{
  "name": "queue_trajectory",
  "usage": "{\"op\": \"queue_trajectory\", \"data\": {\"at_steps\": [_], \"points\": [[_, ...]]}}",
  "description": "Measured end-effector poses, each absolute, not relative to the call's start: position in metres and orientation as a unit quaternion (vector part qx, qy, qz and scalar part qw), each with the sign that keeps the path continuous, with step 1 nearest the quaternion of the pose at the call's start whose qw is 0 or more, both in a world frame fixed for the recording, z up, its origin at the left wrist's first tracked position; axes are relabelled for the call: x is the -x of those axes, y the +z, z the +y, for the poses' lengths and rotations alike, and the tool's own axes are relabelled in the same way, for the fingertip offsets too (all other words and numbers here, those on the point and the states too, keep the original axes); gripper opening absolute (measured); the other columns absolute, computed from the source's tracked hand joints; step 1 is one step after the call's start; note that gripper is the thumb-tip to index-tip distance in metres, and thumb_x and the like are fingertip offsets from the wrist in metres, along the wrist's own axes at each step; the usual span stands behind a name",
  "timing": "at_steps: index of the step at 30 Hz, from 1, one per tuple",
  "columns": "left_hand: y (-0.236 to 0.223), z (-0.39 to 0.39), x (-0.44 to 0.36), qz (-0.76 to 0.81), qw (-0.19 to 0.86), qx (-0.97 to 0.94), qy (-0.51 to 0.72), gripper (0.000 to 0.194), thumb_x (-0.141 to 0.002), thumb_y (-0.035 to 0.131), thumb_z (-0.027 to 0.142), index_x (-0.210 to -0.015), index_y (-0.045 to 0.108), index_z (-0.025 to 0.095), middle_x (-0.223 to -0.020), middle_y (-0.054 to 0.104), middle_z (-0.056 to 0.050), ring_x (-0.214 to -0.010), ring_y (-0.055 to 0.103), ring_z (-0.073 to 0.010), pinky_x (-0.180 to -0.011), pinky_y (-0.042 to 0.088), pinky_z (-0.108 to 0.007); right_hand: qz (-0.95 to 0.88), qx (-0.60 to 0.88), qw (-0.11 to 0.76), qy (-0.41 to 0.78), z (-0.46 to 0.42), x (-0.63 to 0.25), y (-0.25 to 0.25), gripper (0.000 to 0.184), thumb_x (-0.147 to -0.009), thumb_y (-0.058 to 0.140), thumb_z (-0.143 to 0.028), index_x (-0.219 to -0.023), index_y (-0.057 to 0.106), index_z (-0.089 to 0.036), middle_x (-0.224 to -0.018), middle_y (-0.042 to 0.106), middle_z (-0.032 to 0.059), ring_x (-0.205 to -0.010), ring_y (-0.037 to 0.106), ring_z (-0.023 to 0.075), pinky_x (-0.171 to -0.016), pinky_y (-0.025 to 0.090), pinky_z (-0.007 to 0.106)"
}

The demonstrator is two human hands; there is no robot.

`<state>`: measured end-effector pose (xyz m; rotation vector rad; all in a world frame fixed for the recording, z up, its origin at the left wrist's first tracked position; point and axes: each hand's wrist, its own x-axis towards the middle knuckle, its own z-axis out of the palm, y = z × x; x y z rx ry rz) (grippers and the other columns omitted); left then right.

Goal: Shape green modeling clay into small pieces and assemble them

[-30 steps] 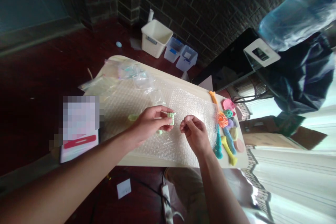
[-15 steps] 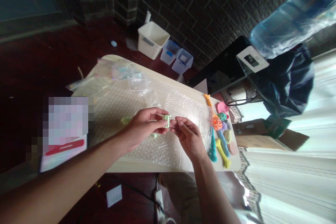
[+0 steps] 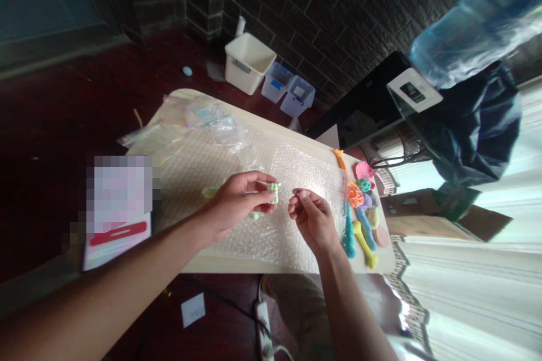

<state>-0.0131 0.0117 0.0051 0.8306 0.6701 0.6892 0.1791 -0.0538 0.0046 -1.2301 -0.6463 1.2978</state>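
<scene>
Between the thumb and fingers of my left hand (image 3: 237,198) is a small light-green and white piece (image 3: 273,192) with a bumpy, checked surface like crochet. To its right, apart from it, my right hand (image 3: 314,215) has thumb and fingertips pinched together. Whatever those fingertips hold, if anything, is too small to make out. Both hands are above a sheet of bubble wrap (image 3: 296,164) spread over the table. Beneath and behind my left hand, pale green bits (image 3: 209,192) show partly on the wrap.
Colourful skein-like bundles, including a yellow one (image 3: 365,245) and a teal one (image 3: 348,237), lie at the table's right end. Clear plastic bags (image 3: 222,124) lie at the far left. A cardboard box (image 3: 417,220) and a black bag (image 3: 478,130) stand beyond the right end. Bins (image 3: 249,65) stand on the floor.
My right hand has drawn away to the right from the green piece, widening the gap. My left hand keeps its hold on it. The whole view has shifted slightly.
</scene>
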Motion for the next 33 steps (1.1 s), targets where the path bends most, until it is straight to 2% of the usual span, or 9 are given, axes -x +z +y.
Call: {"op": "queue_trajectory", "data": {"at_steps": [7, 11, 16, 20, 23, 26, 29, 33], "points": [[0.0056, 0.0114, 0.0146, 0.314, 0.805, -0.387, 0.323, 0.035, -0.08, 0.08, 0.028, -0.111, 0.068, 0.015, -0.083, 0.07, -0.003, -0.076, 0.07, -0.0167, -0.078, 0.056, -0.034, -0.255, 0.518, 0.584, 0.571, -0.0542, -0.1813, 0.0088, 0.022, -0.079, 0.086, -0.031, -0.096, 0.079, -0.021, -0.084, 0.077, 0.0027, -0.071, 0.069, 0.0126, -0.063, 0.057, 0.023], [0.0075, 0.0112, 0.0149, 0.315, 0.806, -0.382, 0.323, 0.036, -0.08, 0.081, 0.026, -0.111, 0.068, 0.014, -0.082, 0.069, -0.003, -0.075, 0.07, -0.0163, -0.077, 0.056, -0.033, -0.238, 0.511, 0.586, 0.582, -0.0547, -0.1828, 0.0096, 0.025, -0.072, 0.09, -0.03, -0.094, 0.08, -0.021, -0.083, 0.078, 0.0022, -0.071, 0.069, 0.0113, -0.063, 0.057, 0.019], [0.0071, 0.0116, 0.0149, 0.315, 0.807, -0.382, 0.321, 0.035, -0.081, 0.08, 0.026, -0.111, 0.068, 0.014, -0.084, 0.068, -0.002, -0.074, 0.07, -0.0154, -0.076, 0.056, -0.032, -0.237, 0.515, 0.584, 0.58, -0.0554, -0.183, 0.0102, 0.024, -0.07, 0.092, -0.031, -0.089, 0.08, -0.022, -0.079, 0.076, 0.0019, -0.067, 0.067, 0.0119, -0.058, 0.056, 0.021], [0.0068, 0.0115, 0.0147, 0.318, 0.808, -0.378, 0.322, 0.035, -0.08, 0.08, 0.025, -0.111, 0.068, 0.014, -0.085, 0.067, -0.002, -0.073, 0.07, -0.0154, -0.077, 0.056, -0.033, -0.238, 0.507, 0.585, 0.586, -0.0557, -0.1824, 0.0115, 0.025, -0.07, 0.093, -0.036, -0.083, 0.077, -0.023, -0.071, 0.071, -0.0002, -0.061, 0.061, 0.0105, -0.052, 0.049, 0.02], [0.0071, 0.0113, 0.0146, 0.315, 0.809, -0.379, 0.321, 0.035, -0.081, 0.08, 0.025, -0.112, 0.068, 0.014, -0.084, 0.067, -0.002, -0.073, 0.07, -0.0156, -0.075, 0.056, -0.032, -0.239, 0.478, 0.598, 0.597, -0.0554, -0.1825, 0.0116, 0.025, -0.069, 0.094, -0.033, -0.075, 0.072, -0.023, -0.066, 0.064, -0.0032, -0.058, 0.055, 0.0087, -0.049, 0.044, 0.018], [0.0068, 0.0112, 0.0141, 0.314, 0.809, -0.377, 0.323, 0.034, -0.082, 0.079, 0.023, -0.112, 0.068, 0.013, -0.082, 0.068, -0.002, -0.072, 0.07, -0.015, -0.073, 0.056, -0.03, -0.249, 0.461, 0.61, 0.595, -0.0552, -0.1835, 0.0106, 0.027, -0.067, 0.095, -0.029, -0.071, 0.069, -0.023, -0.067, 0.063, -0.0041, -0.059, 0.056, 0.0078, -0.051, 0.045, 0.017], [0.0061, 0.0114, 0.0134, 0.315, 0.81, -0.374, 0.325, 0.034, -0.082, 0.078, 0.02, -0.112, 0.067, 0.012, -0.082, 0.068, -0.002, -0.071, 0.07, -0.0144, -0.072, 0.056, -0.029, -0.245, 0.47, 0.608, 0.591, -0.0552, -0.1846, 0.0097, 0.024, -0.066, 0.095, -0.025, -0.077, 0.075, -0.023, -0.073, 0.071, -0.0024, -0.064, 0.064, 0.0075, -0.055, 0.051, 0.015], [0.0064, 0.0118, 0.0128, 0.316, 0.809, -0.376, 0.323, 0.035, -0.082, 0.078, 0.02, -0.114, 0.067, 0.011, -0.085, 0.07, -0.004, -0.071, 0.07, -0.0142, -0.072, 0.056, -0.029, -0.238, 0.49, 0.583, 0.602, -0.0553, -0.1841, 0.0109, 0.028, -0.071, 0.092, -0.026, -0.095, 0.08, -0.022, -0.086, 0.079, 0.0018, -0.076, 0.073, 0.0105, -0.065, 0.058, 0.015]]}}
